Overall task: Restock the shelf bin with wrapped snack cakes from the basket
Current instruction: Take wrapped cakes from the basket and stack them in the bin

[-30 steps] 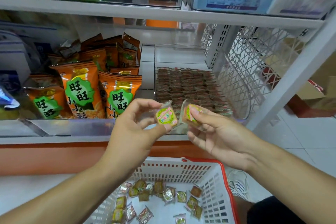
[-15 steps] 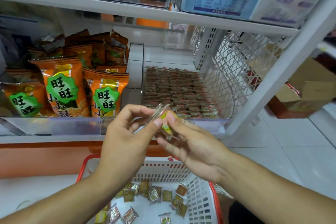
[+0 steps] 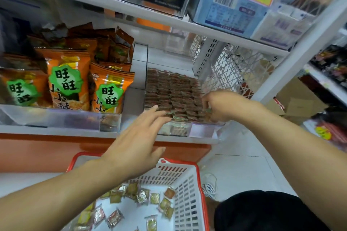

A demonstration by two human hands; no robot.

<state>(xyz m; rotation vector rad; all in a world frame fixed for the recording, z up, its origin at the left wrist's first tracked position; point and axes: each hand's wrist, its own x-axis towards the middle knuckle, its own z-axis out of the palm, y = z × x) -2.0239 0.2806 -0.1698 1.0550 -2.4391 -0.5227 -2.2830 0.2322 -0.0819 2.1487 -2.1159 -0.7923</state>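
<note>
While left hand (image 3: 139,140) hovers spread, right hand (image 3: 217,105) pinches snack cake (image 3: 207,111) over bin (image 3: 199,130).

White middle shelf (image 3: 56,131) here, orange panel under its front edge. On it sits the clear shelf bin (image 3: 202,130), packed with rows of brown wrapped snack cakes (image 3: 169,90). Just left of the bin, orange snack bags (image 3: 67,80) stand upright behind a clear front rail. Right of the bin, a white mesh divider (image 3: 234,69) rises. Below the bin, on the pale tiled floor (image 3: 244,170), stands the red-rimmed white basket (image 3: 185,189), loose cakes scattered inside.
</note>
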